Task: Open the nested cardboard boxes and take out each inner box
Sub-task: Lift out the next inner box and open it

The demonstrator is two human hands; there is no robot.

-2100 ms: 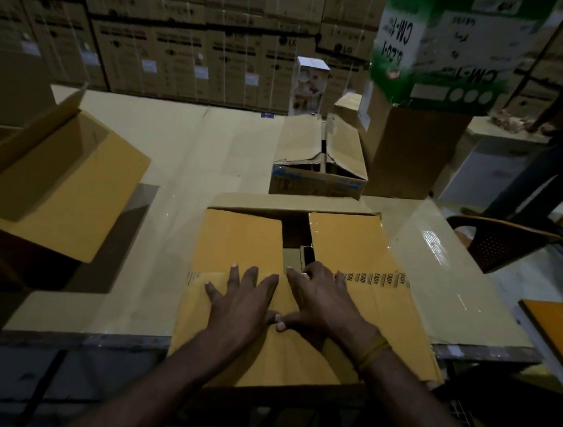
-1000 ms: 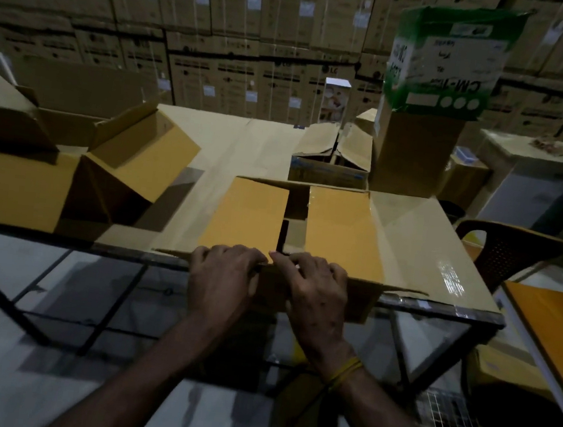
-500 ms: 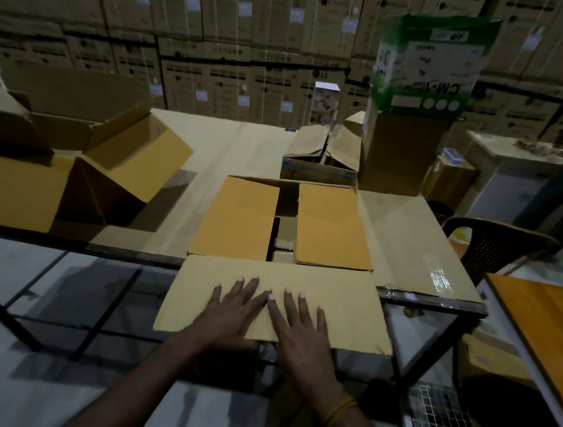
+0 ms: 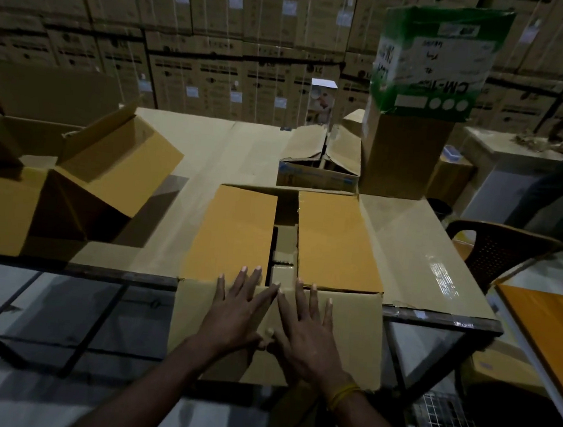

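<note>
dim overall | glare on table (image 4: 441,273) | edges bowed | corners dark

Warehouse: wall of stacked cartons (image 4: 221,35) behind packing table (image 4: 238,147).

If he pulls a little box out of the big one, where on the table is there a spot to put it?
Bare table top lies between the open box on the left and the small box at the back. Another bare strip runs right of the big box, up to the table edge. The far right corner is crowded by the tall box.
</note>
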